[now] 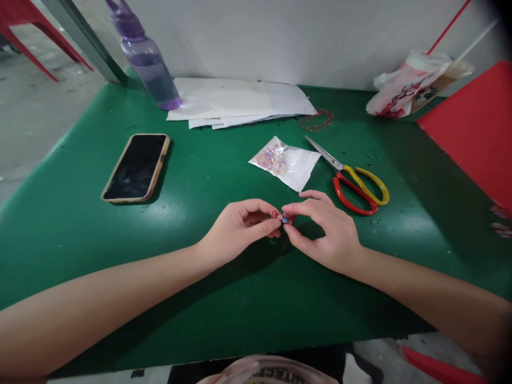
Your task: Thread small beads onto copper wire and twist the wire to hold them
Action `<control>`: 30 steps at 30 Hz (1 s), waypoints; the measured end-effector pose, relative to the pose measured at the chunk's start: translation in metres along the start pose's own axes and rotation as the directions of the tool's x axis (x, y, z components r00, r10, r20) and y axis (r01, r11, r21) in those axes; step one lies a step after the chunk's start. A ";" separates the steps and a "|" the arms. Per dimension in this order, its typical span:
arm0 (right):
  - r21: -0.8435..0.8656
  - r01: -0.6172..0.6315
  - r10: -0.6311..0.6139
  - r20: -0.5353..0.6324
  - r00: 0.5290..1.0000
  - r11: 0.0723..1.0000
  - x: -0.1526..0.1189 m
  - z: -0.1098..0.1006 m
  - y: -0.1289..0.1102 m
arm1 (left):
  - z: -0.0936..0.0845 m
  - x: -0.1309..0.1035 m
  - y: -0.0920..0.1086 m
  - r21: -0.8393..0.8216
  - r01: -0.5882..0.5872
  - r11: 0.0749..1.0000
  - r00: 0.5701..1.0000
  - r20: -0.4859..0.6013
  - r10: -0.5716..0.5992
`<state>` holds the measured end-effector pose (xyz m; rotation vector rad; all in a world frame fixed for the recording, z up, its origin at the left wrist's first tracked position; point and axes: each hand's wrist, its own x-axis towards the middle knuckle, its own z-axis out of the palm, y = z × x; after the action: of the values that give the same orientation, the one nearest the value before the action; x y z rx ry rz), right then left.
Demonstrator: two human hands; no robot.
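Between my two hands is a small strand of beads on wire [285, 220], with a blue bead and paler ones showing. My left hand [250, 221] pinches its left end, where a small red wire loop sticks up. At the other end, my right hand [322, 226] grips it between thumb and forefinger, the other fingers raised. A thin wire tail hangs below the beads. Just beyond my hands lies a clear and white packet [286, 162] with many small coloured beads inside. Scissors [348, 178] with one red and one yellow handle rest right of the packet, blades partly apart.
A phone [138, 168] lies at left on the green table [180, 320]. Behind are a purple water bottle [150, 64], white papers [236, 98] and a coil of thin wire [318, 120]. Bagged drink cups [414, 82] and a red panel [476, 128] stand at right.
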<state>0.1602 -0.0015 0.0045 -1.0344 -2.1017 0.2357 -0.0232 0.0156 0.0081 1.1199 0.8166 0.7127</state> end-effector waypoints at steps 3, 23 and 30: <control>0.010 0.006 -0.007 0.009 1.000 1.000 0.000 0.000 0.000 | 0.000 0.000 0.000 0.004 0.006 1.000 1.000 -0.013 -0.006; -0.005 0.032 -0.032 0.034 0.999 0.999 -0.003 0.004 0.002 | 0.002 0.001 0.000 0.052 0.041 0.998 0.999 -0.036 -0.039; -0.005 0.034 -0.034 0.031 0.999 0.999 -0.004 0.004 0.002 | 0.001 0.002 -0.001 0.083 0.047 0.995 0.998 -0.046 -0.043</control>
<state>0.1600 -0.0023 -0.0012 -1.0034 -2.1474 0.2308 -0.0214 0.0170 0.0070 1.1607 0.9138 0.6727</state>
